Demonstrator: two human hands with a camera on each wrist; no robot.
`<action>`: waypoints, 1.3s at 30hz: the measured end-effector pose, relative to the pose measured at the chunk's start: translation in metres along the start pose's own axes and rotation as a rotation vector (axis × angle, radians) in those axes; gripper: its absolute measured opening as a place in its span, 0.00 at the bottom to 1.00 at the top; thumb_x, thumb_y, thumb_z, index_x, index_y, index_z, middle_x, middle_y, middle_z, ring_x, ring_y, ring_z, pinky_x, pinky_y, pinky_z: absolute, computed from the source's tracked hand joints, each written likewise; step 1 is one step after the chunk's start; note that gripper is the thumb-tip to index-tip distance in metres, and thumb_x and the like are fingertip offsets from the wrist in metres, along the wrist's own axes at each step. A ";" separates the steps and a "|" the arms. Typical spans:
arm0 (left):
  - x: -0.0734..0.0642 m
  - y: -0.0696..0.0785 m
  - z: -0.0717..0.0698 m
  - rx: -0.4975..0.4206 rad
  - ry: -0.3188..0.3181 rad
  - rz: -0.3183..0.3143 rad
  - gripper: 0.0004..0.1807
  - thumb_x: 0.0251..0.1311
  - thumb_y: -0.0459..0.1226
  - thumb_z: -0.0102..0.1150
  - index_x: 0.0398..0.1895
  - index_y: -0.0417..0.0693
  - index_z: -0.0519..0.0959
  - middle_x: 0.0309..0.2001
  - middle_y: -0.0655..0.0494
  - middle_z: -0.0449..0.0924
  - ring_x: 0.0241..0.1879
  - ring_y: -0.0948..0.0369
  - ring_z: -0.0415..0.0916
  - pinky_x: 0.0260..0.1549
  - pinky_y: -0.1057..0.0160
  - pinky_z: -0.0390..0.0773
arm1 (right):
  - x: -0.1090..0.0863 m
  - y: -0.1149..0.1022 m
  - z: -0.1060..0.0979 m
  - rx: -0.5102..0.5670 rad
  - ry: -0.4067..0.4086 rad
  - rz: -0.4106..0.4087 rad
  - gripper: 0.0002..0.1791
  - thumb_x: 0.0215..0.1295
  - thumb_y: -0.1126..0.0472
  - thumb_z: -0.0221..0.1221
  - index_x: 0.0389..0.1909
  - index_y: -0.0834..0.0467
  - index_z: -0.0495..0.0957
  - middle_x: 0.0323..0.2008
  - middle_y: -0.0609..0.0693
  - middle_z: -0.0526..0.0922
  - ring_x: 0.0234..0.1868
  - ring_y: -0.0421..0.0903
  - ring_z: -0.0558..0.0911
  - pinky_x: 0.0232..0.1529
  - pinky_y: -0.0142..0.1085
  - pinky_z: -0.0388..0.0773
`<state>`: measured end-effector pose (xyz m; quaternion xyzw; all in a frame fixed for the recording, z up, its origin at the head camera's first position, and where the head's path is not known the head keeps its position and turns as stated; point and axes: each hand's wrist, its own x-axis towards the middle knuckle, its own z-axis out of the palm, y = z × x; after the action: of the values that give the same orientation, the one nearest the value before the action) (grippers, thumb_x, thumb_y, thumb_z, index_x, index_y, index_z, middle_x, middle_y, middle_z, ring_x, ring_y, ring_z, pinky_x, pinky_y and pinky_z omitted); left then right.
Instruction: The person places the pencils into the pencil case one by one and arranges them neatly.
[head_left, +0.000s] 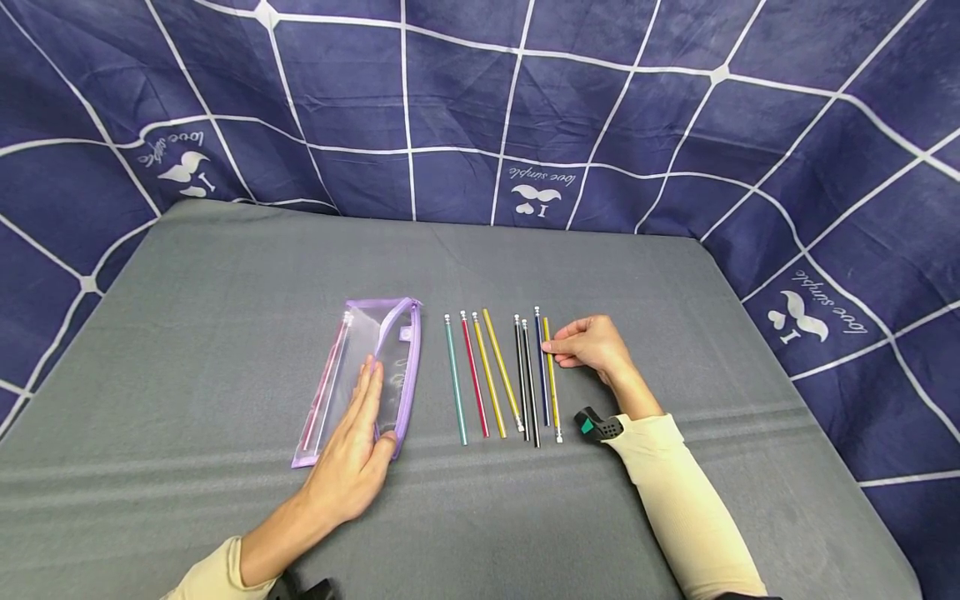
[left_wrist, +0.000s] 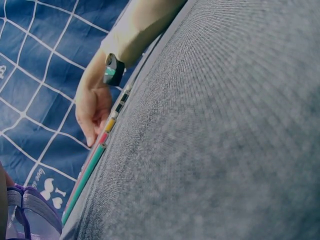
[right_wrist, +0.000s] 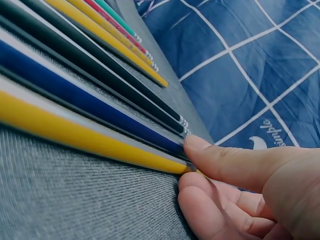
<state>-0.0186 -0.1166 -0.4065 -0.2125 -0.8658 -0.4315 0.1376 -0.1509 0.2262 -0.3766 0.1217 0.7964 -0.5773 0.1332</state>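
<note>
A clear pencil pouch [head_left: 407, 400] with purple edging lies at the left, its zip edge parted near the top. Slender pencils [head_left: 322, 392] show through its left side. My left hand [head_left: 351, 467] rests on the pouch, fingers straight. Over on the right, my right hand [head_left: 594, 343] pinches the rightmost yellow pencil [head_left: 555, 400] between thumb and fingers. The right wrist view shows the thumb over the pencil's end, close beside a blue pencil [right_wrist: 100, 105]. Two black pencils [head_left: 531, 383] lie just left of the blue one.
Further left in the row are two more yellow pencils [head_left: 490, 375], a red pencil [head_left: 475, 375] and a teal pencil [head_left: 456, 379]. All lie on a grey cloth-covered table [head_left: 465, 517]. A blue checked cloth [head_left: 465, 100] hangs behind and along the sides.
</note>
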 end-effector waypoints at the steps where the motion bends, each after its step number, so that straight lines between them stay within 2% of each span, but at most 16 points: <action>1: 0.000 0.000 0.000 0.000 0.000 0.000 0.47 0.50 0.24 0.50 0.77 0.34 0.45 0.77 0.35 0.42 0.76 0.43 0.42 0.74 0.62 0.38 | 0.000 0.000 0.000 -0.003 -0.003 0.004 0.16 0.52 0.72 0.70 0.39 0.75 0.77 0.21 0.50 0.83 0.19 0.38 0.82 0.25 0.30 0.83; 11: 0.000 0.000 -0.001 0.002 0.000 0.003 0.47 0.51 0.24 0.50 0.77 0.34 0.45 0.77 0.35 0.42 0.76 0.43 0.41 0.74 0.62 0.38 | 0.000 0.000 -0.002 -0.011 -0.038 0.023 0.18 0.52 0.72 0.70 0.41 0.76 0.77 0.21 0.51 0.83 0.19 0.38 0.82 0.24 0.29 0.82; 22: 0.000 0.001 -0.001 0.005 0.000 -0.008 0.47 0.51 0.25 0.50 0.77 0.33 0.45 0.77 0.35 0.42 0.75 0.42 0.42 0.73 0.63 0.38 | 0.000 0.001 -0.003 -0.045 -0.054 0.025 0.13 0.52 0.72 0.69 0.37 0.73 0.78 0.20 0.49 0.83 0.19 0.37 0.82 0.24 0.29 0.82; 31: 0.000 0.002 -0.001 0.007 -0.012 -0.020 0.47 0.52 0.24 0.50 0.78 0.35 0.45 0.77 0.35 0.42 0.75 0.42 0.42 0.74 0.58 0.40 | -0.002 0.001 -0.002 -0.067 -0.050 0.013 0.09 0.54 0.73 0.66 0.35 0.72 0.78 0.18 0.48 0.82 0.18 0.37 0.81 0.24 0.29 0.82; 39: 0.000 0.003 -0.001 0.004 -0.016 -0.023 0.47 0.52 0.24 0.50 0.77 0.34 0.45 0.77 0.35 0.42 0.76 0.43 0.41 0.74 0.60 0.39 | -0.001 0.003 -0.005 -0.027 -0.072 0.006 0.09 0.55 0.76 0.62 0.38 0.76 0.77 0.19 0.50 0.81 0.19 0.38 0.82 0.26 0.30 0.83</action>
<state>-0.0174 -0.1161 -0.4038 -0.2058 -0.8700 -0.4298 0.1263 -0.1492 0.2319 -0.3769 0.1013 0.7985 -0.5701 0.1650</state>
